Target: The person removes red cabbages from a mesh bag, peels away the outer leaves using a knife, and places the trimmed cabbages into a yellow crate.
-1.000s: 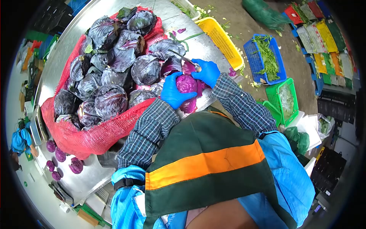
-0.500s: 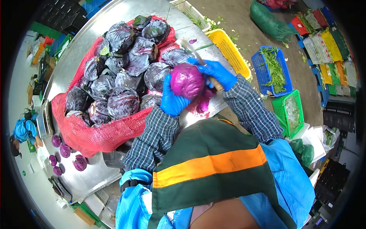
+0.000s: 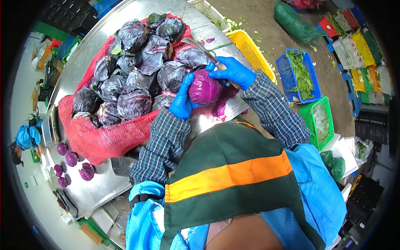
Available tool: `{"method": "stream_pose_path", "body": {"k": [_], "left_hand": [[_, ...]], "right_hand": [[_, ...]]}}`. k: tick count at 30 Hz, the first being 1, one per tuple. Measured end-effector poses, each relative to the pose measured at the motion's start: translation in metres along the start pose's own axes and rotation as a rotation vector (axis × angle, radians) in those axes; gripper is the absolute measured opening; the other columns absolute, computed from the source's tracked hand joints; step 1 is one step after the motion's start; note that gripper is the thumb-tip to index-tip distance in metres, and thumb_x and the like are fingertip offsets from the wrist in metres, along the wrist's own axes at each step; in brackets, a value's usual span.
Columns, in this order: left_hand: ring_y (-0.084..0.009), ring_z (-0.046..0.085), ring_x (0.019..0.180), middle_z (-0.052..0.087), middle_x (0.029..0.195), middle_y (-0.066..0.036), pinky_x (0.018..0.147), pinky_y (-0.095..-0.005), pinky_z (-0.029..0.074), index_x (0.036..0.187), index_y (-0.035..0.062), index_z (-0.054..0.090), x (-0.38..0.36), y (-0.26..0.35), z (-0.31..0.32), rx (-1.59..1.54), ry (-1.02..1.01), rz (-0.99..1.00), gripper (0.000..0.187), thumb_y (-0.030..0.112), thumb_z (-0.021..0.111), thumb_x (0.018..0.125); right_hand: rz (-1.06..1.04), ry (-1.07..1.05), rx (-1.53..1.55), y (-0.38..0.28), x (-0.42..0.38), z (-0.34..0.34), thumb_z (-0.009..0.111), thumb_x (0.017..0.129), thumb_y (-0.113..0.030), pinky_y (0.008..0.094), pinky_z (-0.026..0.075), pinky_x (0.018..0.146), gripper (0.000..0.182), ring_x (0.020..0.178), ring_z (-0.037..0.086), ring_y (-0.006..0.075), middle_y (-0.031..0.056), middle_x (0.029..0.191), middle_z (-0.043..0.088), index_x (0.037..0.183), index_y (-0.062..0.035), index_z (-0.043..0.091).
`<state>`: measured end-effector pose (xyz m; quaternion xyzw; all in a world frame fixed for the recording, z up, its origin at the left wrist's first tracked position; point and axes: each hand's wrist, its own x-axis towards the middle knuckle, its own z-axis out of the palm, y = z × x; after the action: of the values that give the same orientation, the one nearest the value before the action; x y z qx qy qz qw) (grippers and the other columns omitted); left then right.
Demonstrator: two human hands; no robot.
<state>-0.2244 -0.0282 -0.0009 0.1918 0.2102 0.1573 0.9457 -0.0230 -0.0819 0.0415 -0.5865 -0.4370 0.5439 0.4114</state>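
Between my gloved hands sits a smooth purple cabbage [image 3: 204, 87]. My left hand [image 3: 182, 100] cups its left side. My right hand [image 3: 234, 73] is wrapped round the handle of a curved knife [image 3: 201, 48], its fingertips at the cabbage's top right; the blade points up and left, over the table. Beside my left hand, a red mesh sack [image 3: 108, 141] lies open, holding several dark, leafy cabbages [image 3: 134, 102]. Loose purple leaves [image 3: 220, 107] lie below and right of the held cabbage.
Several peeled cabbages [image 3: 86, 171] rest on the metal table [image 3: 100, 186] at lower left. Yellow [image 3: 251, 52], blue [image 3: 287, 75] and green [image 3: 308, 121] crates stand on the floor at right. Another person [image 3: 27, 136] is at far left.
The knife blade has swung up and left, and shows more fully. My right hand has shifted slightly left and up; my left hand has moved a little left and down the frame's near side.
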Motion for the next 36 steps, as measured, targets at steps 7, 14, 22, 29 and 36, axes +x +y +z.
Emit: {"method": "stream_pose_path", "body": {"k": [7, 14, 22, 29, 36], "left_hand": [[-0.022, 0.057, 0.108, 0.057, 0.122, -0.011, 0.096, -0.0388, 0.046, 0.128, 0.0055, 0.048, -0.01, -0.013, 0.004, 0.121, 0.092, 0.061, 0.053, 0.043, 0.055, 0.09], [-0.0225, 0.059, 0.104, 0.058, 0.119, -0.011, 0.091, -0.0393, 0.049, 0.128, 0.0037, 0.047, -0.009, -0.013, 0.006, -0.024, 0.046, 0.044, 0.052, 0.04, 0.053, 0.092], [-0.0177, 0.064, 0.085, 0.067, 0.095, -0.01, 0.08, -0.0326, 0.049, 0.102, 0.0016, 0.066, -0.01, -0.015, 0.004, 0.369, 0.155, 0.375, 0.035, 0.032, 0.063, 0.085], [-0.0194, 0.06, 0.1, 0.062, 0.11, -0.011, 0.091, -0.0334, 0.045, 0.116, 0.0023, 0.057, -0.033, -0.011, -0.005, 0.444, 0.387, 0.472, 0.058, 0.038, 0.075, 0.075], [-0.0172, 0.058, 0.1, 0.061, 0.11, -0.009, 0.091, -0.0332, 0.046, 0.117, 0.0035, 0.055, -0.083, 0.016, -0.017, 0.421, 0.32, 0.556, 0.05, 0.033, 0.072, 0.08]], "right_hand": [[-0.191, -0.173, -0.267, 0.003, -0.008, -0.011, 0.075, 0.077, -0.028, 0.0293, 0.046, 0.079, 0.033, 0.082, 0.058, 0.0135, 0.0054, 0.086, 0.064, 0.094, -0.0035, 0.061], [-0.253, -0.129, -0.231, 0.004, -0.013, -0.001, 0.077, 0.074, -0.026, 0.0317, 0.043, 0.088, 0.041, 0.094, 0.056, 0.0166, 0.007, 0.097, 0.06, 0.102, -0.0027, 0.058], [-0.188, -0.145, -0.242, 0.021, -0.009, -0.01, 0.077, 0.071, -0.011, 0.0301, 0.047, 0.087, 0.073, 0.097, 0.055, 0.0166, 0.007, 0.108, 0.057, 0.134, 0.0001, 0.041], [-0.306, -0.261, -0.295, -0.02, 0.004, 0.021, 0.066, 0.064, 0.001, 0.0272, 0.041, 0.068, 0.021, 0.077, 0.049, 0.0145, 0.0033, 0.083, 0.046, 0.079, -0.0034, 0.052], [-0.439, -0.35, -0.186, -0.047, 0.014, 0.076, 0.087, 0.054, -0.021, 0.0301, 0.042, 0.077, 0.054, 0.087, 0.05, 0.0178, 0.0038, 0.097, 0.05, 0.096, -0.004, 0.057]]}}
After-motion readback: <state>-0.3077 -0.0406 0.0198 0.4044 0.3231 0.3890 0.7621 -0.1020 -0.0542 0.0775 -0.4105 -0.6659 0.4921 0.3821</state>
